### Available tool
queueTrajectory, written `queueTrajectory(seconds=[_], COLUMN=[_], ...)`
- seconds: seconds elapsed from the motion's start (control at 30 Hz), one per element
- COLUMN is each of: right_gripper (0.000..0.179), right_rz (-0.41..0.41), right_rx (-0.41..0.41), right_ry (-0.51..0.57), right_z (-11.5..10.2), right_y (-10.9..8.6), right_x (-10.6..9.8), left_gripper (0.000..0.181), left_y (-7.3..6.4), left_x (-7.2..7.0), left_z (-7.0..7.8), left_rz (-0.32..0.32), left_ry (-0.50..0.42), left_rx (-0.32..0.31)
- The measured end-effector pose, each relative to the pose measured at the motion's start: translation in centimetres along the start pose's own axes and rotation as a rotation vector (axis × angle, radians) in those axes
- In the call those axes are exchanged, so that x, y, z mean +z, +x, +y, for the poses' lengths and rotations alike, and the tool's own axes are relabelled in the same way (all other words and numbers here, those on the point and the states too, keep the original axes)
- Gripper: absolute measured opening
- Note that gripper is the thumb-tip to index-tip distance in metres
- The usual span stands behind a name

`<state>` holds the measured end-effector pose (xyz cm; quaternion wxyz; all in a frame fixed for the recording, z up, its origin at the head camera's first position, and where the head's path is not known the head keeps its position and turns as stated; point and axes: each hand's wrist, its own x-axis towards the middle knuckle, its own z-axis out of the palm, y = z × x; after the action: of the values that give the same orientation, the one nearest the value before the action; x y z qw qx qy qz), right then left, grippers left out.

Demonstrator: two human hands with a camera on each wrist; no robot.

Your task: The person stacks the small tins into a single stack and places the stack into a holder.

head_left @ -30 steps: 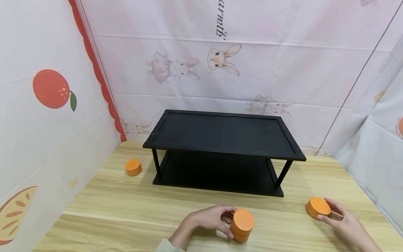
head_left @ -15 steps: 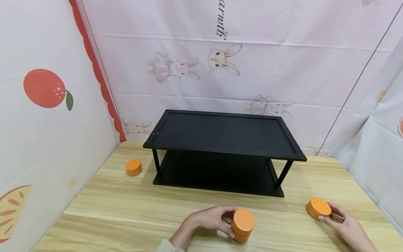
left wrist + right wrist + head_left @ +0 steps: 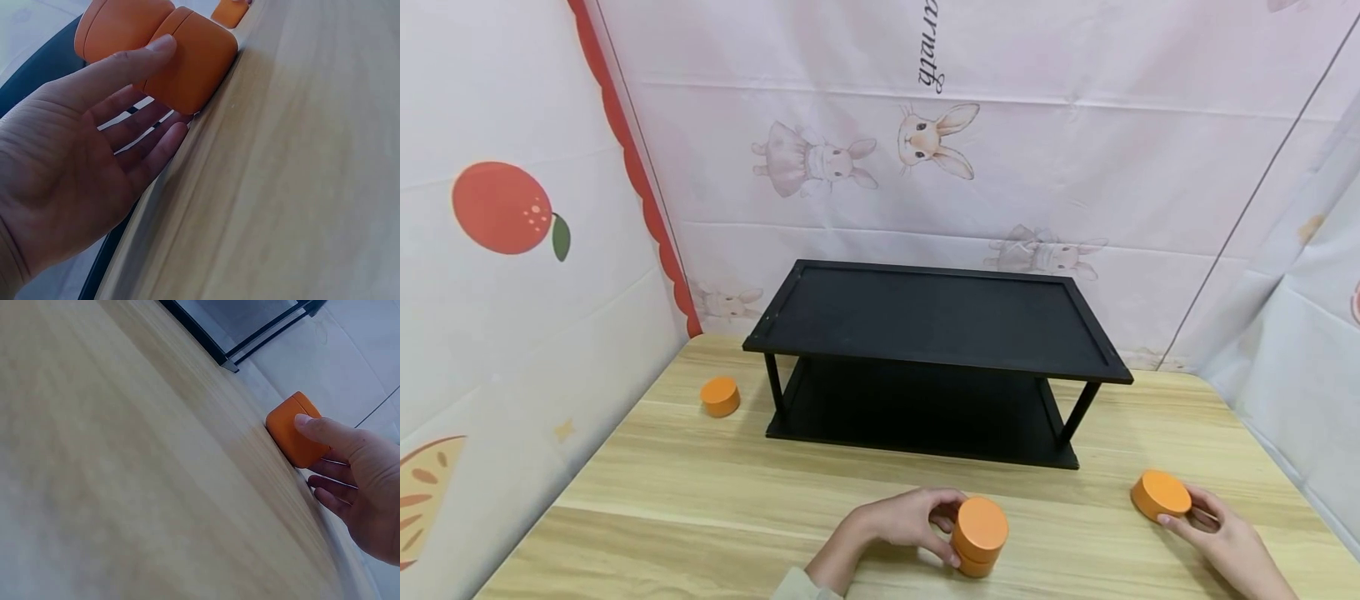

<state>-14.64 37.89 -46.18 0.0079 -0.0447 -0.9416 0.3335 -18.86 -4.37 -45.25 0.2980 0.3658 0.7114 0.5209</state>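
Note:
Two round orange lidded tins stand stacked near the table's front edge in the head view, the upper tin right on the lower tin. My left hand holds the lower one from its left side. In the left wrist view, the thumb lies across this lower tin with the fingers behind it. Farther right, my right hand pinches a single orange tin between thumb and fingers. That tin sits at the tabletop in the right wrist view, a lid seam near its top.
A black two-tier rack stands at the back middle of the wooden table. Another orange tin sits to the rack's left. Printed cloth walls enclose the table's back and sides.
My right hand's fingers have come slightly lower behind the right tin. The left hand and the stack have stayed in place, and the head view has shifted a little.

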Motion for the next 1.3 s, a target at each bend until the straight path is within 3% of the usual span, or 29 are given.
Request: queueTrajectory(seconds=[0.87,1.0,1.3], right_gripper=[0.081,0.082,0.085], right_rz=[-0.023,-0.031,-0.040], right_rx=[0.022,0.032,0.057], right_ry=[-0.051,-0.052,-0.044], right_z=[-0.40,-0.49,-0.49], right_y=[-0.01,0.03,0.09], right_x=[-0.25,-0.31,-0.31], left_gripper=[0.054,0.054,0.058], left_y=[-0.11,-0.13,-0.22], left_x=[0.04,0.08,-0.07], left_z=[-0.07,-0.09,-0.17], left_rz=[0.013,0.020,0.058], left_ry=[-0.021,0.003,0.174], left_rx=[-0.008,-0.002,0.001])
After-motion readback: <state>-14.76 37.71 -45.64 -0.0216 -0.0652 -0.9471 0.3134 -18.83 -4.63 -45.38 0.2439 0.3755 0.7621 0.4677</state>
